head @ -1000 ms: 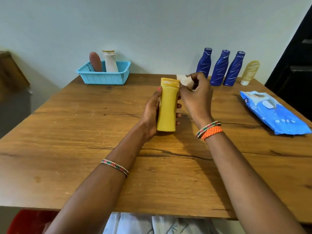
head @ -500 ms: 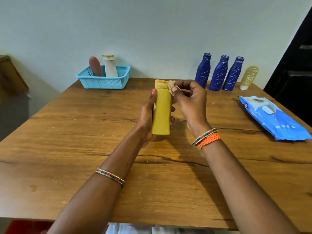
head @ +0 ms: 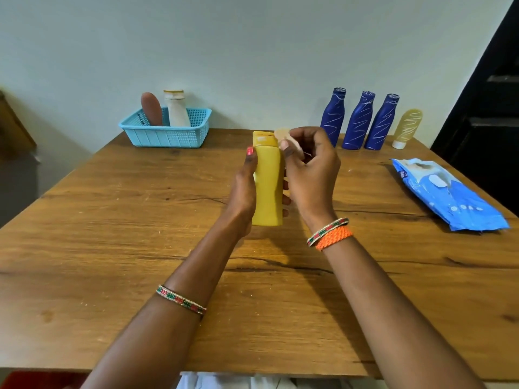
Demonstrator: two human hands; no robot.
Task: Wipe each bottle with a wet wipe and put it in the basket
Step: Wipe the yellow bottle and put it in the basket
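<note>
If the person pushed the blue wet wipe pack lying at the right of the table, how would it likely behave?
The wet wipe pack lies flat with wrinkled, sagging film, so it would probably slide on the table rather than roll or tip. Picked up by one end, it would likely droop. Its glossy wrapper may be somewhat slippery.

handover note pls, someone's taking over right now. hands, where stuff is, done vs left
Left hand grips the yellow bottle upright above the table.
Right hand pinches the wet wipe against the bottle's cap.
Done: brown bottle and white bottle stand in the blue basket, far left.
Left: finish the yellow one and basket it, then three dark blue bottles and the pale yellow tube, far right. Wipe pack lies at the right edge.
</note>
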